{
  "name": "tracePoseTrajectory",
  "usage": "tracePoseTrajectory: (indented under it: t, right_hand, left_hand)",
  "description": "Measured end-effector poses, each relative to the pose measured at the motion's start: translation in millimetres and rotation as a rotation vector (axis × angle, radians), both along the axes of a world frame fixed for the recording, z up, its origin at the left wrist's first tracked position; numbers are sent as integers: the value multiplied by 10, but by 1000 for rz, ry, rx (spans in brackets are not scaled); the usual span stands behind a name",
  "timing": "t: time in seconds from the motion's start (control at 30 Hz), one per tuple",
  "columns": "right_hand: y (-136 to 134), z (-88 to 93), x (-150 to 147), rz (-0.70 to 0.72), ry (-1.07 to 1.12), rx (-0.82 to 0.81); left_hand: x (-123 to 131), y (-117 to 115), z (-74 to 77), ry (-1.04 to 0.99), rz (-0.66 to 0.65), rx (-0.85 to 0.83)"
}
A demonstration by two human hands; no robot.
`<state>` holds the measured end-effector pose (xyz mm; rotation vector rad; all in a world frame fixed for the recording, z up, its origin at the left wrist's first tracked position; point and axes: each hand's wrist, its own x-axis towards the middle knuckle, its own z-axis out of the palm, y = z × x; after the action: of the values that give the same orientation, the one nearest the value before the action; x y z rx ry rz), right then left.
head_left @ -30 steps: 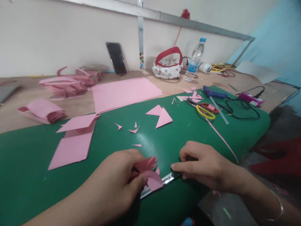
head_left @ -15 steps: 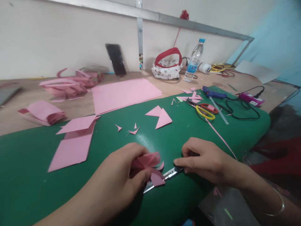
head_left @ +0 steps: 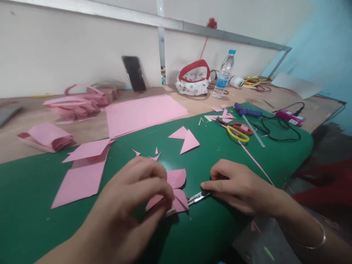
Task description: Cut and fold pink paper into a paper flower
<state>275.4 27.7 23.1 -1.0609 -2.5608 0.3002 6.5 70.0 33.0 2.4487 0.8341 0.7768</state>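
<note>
My left hand [head_left: 129,205] is closed on a pink paper flower [head_left: 180,200], thumb and fingertips together at its lower left edge. Several rounded petals fan out to the right of the fingers. In my right hand [head_left: 239,187] is a box cutter [head_left: 196,198] with a silver body, my thumb on its black slider. The blade end runs left beneath the lower petal, so most of the blade is hidden. Beyond the flower lie two folded pink paper triangles [head_left: 189,141] and small paper offcuts [head_left: 136,152], partly behind my left hand.
Folded pink paper [head_left: 79,179] lies at left on the green mat [head_left: 214,234]. Pink sheets [head_left: 143,113] sit behind. At right are scissors [head_left: 238,135], a blue glue gun [head_left: 247,110] and its cord. A water bottle [head_left: 222,79], a pouch [head_left: 192,86] and a phone [head_left: 134,73] stand at the back.
The paper flower has been turned and its petals now spread flatter. My left hand has shifted its hold, with its fingers arched over the left side. The right hand stays nearly in place.
</note>
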Motion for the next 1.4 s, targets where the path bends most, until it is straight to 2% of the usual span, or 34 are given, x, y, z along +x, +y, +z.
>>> tracePoseTrajectory:
  t: [0.03,0.1,0.2,0.33,1.13,1.4]
  right_hand:
    - [5,1,2,-1,0,1]
    - [16,6,9,-4,-5,0]
    - [36,6,37,-4,-25,-2]
    - [57,-23,77,12,-26,26]
    - [82,-84,118,-20,-40,-161]
    - [98,-85,173,46,-13,-114]
  left_hand:
    - [2,-3,-17,49,-99,-8]
    - [6,2,-68,121,-214,-28]
    - [10,34,-125,150,-258,-39]
    - [17,93,-96,130,-305,-9]
    - [45,204,-91,162,-393,-32]
    - [77,198,-53,186,-377,-2]
